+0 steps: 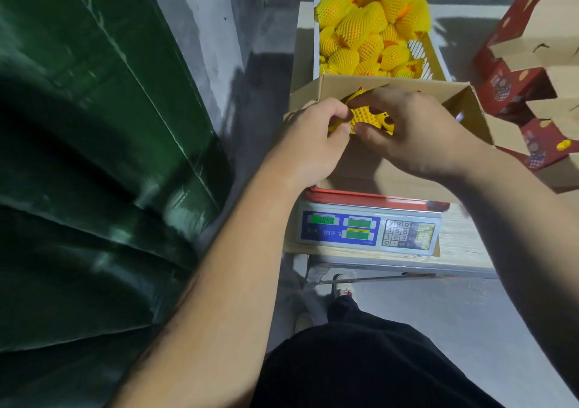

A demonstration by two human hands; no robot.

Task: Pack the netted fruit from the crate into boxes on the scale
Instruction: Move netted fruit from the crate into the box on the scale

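We are pinching one yellow foam-netted fruit (365, 118) with both our left hand (316, 138) and right hand (419, 132), fingers clamped on it, probably seating it inside the open brown cardboard box (391, 85) on the grey digital scale (366, 229); the white slatted crate (423, 53) is sitting at twelve o'clock.

Both your bare forearms reach forward and angle in toward each other. Your left hand (313, 139) is turned back-up, its fingers curled inward with the thumb tip pressed forward, pinching the net (365, 117). Your right hand (416, 128) meets it from the other side, back-up too, fingers bent and spread over the same net, thumb underneath. The fingertips of both hands nearly touch.
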